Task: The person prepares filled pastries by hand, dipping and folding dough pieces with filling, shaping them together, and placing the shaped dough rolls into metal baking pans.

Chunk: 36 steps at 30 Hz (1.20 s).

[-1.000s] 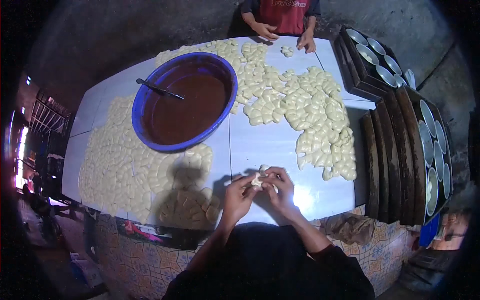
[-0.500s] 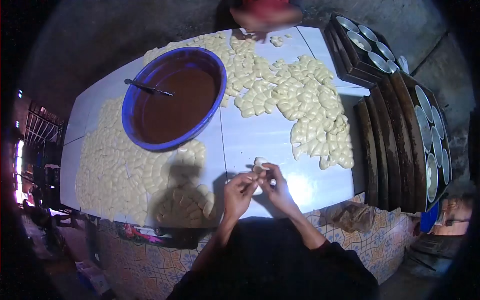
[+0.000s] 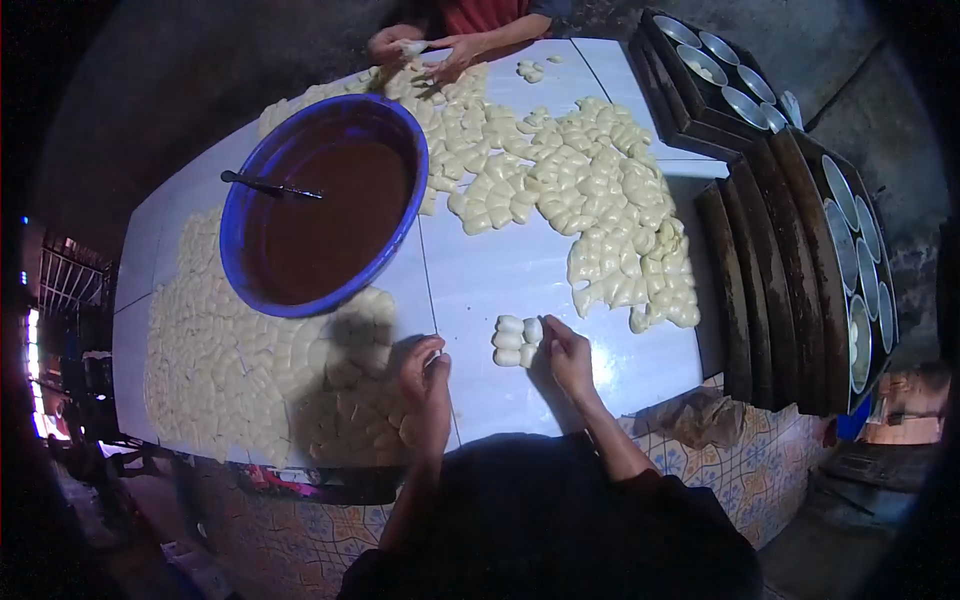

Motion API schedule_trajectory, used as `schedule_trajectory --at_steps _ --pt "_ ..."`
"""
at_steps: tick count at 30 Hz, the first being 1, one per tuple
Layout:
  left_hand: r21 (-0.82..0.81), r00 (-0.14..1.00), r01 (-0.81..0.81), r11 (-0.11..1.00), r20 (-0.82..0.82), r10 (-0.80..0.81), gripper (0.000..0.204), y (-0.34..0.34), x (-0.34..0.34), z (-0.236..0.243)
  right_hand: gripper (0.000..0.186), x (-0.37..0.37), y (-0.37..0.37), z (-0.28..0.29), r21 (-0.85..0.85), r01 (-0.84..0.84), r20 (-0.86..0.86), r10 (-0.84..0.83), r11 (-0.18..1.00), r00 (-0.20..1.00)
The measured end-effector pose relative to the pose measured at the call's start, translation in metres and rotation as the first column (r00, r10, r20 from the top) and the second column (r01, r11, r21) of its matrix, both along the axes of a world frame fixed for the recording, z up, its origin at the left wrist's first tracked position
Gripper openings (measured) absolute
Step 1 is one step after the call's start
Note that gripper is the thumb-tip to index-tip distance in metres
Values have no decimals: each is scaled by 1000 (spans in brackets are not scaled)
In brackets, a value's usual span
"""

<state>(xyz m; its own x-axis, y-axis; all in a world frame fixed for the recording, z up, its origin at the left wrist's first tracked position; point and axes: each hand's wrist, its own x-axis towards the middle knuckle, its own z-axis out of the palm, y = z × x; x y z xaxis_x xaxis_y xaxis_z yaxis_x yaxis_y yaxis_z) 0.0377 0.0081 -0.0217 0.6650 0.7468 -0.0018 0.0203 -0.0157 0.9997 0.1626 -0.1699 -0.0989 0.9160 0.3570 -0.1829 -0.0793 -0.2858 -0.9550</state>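
A small cluster of pale dough pieces [image 3: 508,342] lies in short rows on the white tiled tabletop [image 3: 480,280] in front of me. My right hand [image 3: 570,360] is at the cluster's right side, its fingers closed against a dough piece [image 3: 533,330] there. My left hand [image 3: 428,385] is apart from the cluster, near the right edge of the large spread of dough [image 3: 240,350]. Its fingers curl toward the thumb, and whatever they may hold is too small to make out.
A blue basin [image 3: 232,240] of brown liquid holds a dark-handled utensil [image 3: 270,187]. More dough pieces [image 3: 600,190] cover the far right. Stacked dark trays [image 3: 770,270] with round metal tins [image 3: 838,190] stand at right. Across the table, another person's hands [image 3: 455,55] handle pale dough.
My hands have separated: the left moved left, while the right stayed by the cluster, now uncovered. The other person's hands have come into clear view above the dough.
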Motion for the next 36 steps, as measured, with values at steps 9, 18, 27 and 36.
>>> schedule_trajectory --at_steps 9,18,27,36 --pt "-91 997 62 994 -50 -66 14 -13 -5 5 42 42 -60 39 -616 394 603 87 682 793" --pt "-272 932 359 893 45 -360 21 -34 8 3 40 24 -55 61 26 -59 185 53 998 981" --pt "-129 983 150 980 127 -134 27 -46 2 14 41 -27 25 107 236 -301 240 244 924 939" --pt "-332 990 139 933 13 -143 21 -33 -7 12 26 -32 45 107 73 -385 292 349 920 891"
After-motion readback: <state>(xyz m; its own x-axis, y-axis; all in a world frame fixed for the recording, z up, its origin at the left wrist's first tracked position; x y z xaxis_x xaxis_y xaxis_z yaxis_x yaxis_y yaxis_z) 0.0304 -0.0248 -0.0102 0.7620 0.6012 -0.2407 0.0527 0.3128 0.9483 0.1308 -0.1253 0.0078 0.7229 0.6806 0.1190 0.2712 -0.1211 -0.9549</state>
